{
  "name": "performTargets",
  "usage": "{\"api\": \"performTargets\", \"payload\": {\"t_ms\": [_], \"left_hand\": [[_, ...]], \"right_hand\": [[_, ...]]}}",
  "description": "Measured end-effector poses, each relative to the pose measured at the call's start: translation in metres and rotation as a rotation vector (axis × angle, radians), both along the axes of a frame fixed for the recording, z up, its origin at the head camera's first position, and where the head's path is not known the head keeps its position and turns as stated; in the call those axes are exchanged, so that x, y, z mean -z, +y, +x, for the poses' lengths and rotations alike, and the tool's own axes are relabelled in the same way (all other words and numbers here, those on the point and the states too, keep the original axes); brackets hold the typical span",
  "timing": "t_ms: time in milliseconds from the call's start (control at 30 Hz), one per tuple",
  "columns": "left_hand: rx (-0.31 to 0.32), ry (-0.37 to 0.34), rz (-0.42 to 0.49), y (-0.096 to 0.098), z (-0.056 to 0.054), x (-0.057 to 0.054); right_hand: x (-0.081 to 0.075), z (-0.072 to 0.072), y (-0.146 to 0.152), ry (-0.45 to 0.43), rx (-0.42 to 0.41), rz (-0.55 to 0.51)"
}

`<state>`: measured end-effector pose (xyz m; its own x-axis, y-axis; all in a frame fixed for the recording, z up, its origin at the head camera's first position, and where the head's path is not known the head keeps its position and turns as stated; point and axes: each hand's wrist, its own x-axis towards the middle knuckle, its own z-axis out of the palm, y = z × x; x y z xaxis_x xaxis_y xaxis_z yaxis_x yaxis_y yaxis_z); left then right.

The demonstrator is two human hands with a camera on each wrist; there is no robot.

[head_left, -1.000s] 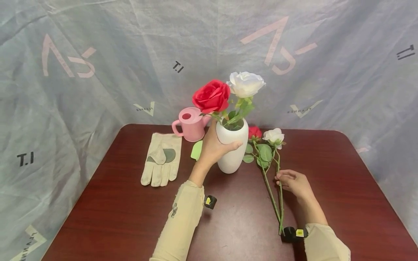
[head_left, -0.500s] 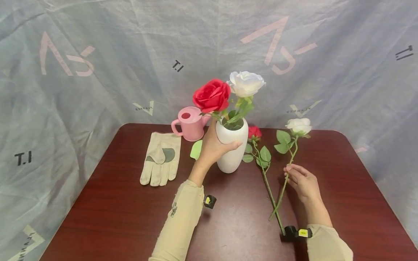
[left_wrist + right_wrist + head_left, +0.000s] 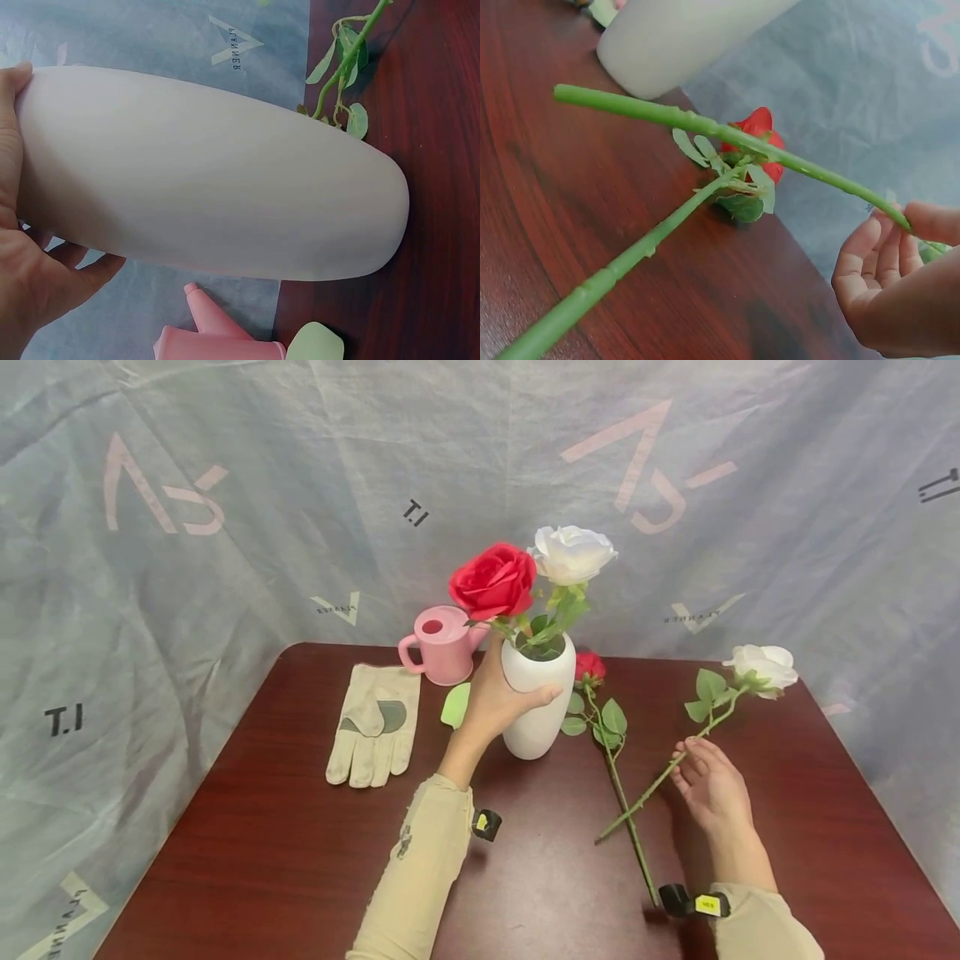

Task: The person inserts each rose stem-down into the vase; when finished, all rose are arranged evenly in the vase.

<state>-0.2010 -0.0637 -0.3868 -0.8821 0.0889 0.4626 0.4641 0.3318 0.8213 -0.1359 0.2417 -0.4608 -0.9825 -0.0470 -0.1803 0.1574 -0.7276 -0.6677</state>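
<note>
My left hand [image 3: 501, 697] grips the white vase [image 3: 534, 727] around its upper part, thumb across the front. Out of the vase rise a large red rose [image 3: 493, 582] and a large white rose [image 3: 573, 555]. In my right hand [image 3: 712, 781] a smaller white rose [image 3: 762, 670] is pinched by its green stem [image 3: 810, 169] between thumb and fingers, bloom pointing right, stem end toward the lower left. Beneath that stem, a smaller red rose [image 3: 589, 668] lies on the table, its bloom beside the vase. The right wrist view shows the two stems crossing.
A pink watering can [image 3: 444, 652] stands at the back, left of the vase. In front of it lie a cream work glove [image 3: 375, 727] and a light green piece [image 3: 454, 705]. Grey cloth [image 3: 337, 485] hangs behind the dark red table [image 3: 247, 835].
My right hand has pinched the smaller white rose's stem, moved it right and away from the red one, and tilted its bloom rightward. The left hand keeps holding the vase in place.
</note>
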Motion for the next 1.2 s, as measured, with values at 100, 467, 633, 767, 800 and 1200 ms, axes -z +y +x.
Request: {"api": "performTargets", "payload": {"t_ms": [100,467,633,767,800,1200], "left_hand": [[0.005,-0.004,-0.003,0.000,0.000,0.001],[-0.004,0.004,-0.017,0.002,0.000,-0.001],[-0.011,0.011,-0.008,0.002,0.001,-0.001],[-0.014,-0.002,-0.005,0.001,0.002,-0.002],[-0.015,-0.003,-0.004,0.002,0.002,-0.002],[-0.027,0.001,-0.012,0.002,0.001,-0.001]], "right_hand": [[0.001,0.001,0.002,0.021,-0.055,-0.042],[-0.002,0.005,-0.003,0.149,-0.178,-0.060],[-0.007,0.003,-0.005,0.195,-0.312,-0.130],[-0.010,0.001,-0.007,0.253,-0.459,-0.220],[-0.011,0.001,-0.008,0.267,-0.490,-0.234],[-0.023,0.006,-0.018,0.364,-0.380,-0.339]]}}
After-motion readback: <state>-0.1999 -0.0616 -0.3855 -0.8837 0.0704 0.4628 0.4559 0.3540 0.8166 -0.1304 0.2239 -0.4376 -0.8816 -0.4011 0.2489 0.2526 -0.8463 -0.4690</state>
